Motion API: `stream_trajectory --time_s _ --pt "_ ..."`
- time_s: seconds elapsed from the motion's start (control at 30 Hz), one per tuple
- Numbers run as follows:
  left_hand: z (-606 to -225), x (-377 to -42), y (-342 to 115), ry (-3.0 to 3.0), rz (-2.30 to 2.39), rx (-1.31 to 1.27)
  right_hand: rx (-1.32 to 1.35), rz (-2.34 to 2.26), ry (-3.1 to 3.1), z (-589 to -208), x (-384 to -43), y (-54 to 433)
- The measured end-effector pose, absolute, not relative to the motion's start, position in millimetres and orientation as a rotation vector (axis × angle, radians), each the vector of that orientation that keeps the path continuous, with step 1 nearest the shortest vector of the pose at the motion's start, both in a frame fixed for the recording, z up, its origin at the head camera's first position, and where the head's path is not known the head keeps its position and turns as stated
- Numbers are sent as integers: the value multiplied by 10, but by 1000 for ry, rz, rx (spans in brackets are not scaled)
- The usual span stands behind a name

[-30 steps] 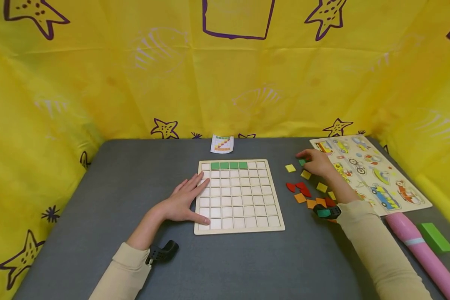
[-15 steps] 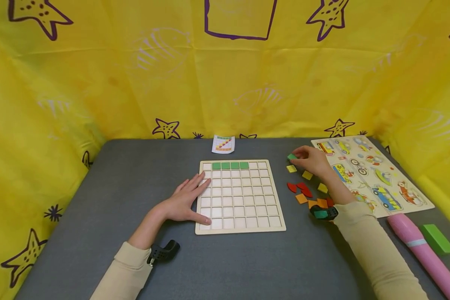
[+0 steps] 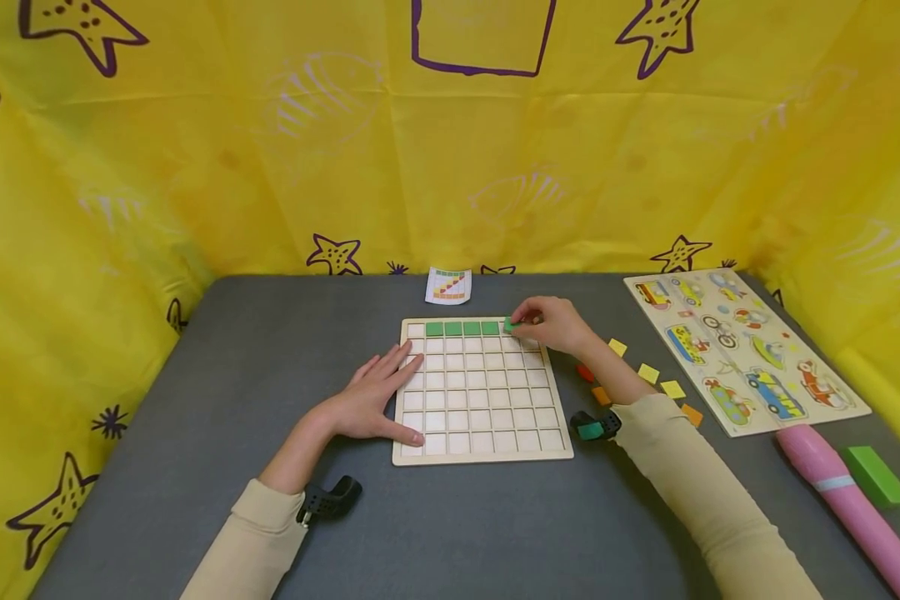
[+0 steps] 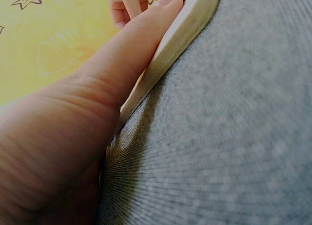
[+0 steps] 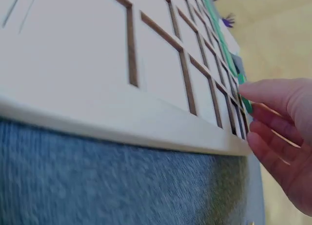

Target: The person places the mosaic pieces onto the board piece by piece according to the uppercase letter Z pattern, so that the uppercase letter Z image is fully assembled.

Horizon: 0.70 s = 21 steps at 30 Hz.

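Observation:
A wooden grid board (image 3: 468,457) lies on the dark table, with several green square tiles (image 3: 462,329) set along its top row. Across the board's left edge rests my left hand (image 3: 367,400), fingers spread, thumb near the bottom left corner. At the top right of the grid, my right hand (image 3: 555,323) pinches one green tile (image 3: 510,326) just right of the row of green ones. In the right wrist view that tile (image 5: 245,94) stands tilted between thumb and fingers, over the board's far edge.
A small pattern card (image 3: 448,286) lies behind the board. Loose yellow tiles (image 3: 672,389), orange tiles (image 3: 692,415) and a red piece (image 3: 585,372) lie to the right, partly under my forearm. Farther right are a picture puzzle (image 3: 742,350), a pink cylindrical object (image 3: 832,483) and a green block (image 3: 877,476).
My right hand picked up a green tile from the loose pieces and carried it left to the board's top row. The left hand has stayed in place on the board.

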<state>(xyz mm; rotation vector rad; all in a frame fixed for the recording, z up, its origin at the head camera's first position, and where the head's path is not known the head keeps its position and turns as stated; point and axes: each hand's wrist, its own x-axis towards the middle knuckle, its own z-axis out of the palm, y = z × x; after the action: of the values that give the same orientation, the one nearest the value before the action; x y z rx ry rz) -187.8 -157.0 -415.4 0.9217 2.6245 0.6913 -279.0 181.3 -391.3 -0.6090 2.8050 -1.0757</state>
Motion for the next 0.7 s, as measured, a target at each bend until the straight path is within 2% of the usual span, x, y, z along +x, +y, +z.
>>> stream_trajectory --time_s 0.27,0.7 --pt "-4146 -1878 -1579 2621 699 910 -727 -1022 2819 -3947 -2787 1784" --pt "-4162 -1881 -1582 2629 694 916 -652 -1134 2793 -3898 -2686 1965"
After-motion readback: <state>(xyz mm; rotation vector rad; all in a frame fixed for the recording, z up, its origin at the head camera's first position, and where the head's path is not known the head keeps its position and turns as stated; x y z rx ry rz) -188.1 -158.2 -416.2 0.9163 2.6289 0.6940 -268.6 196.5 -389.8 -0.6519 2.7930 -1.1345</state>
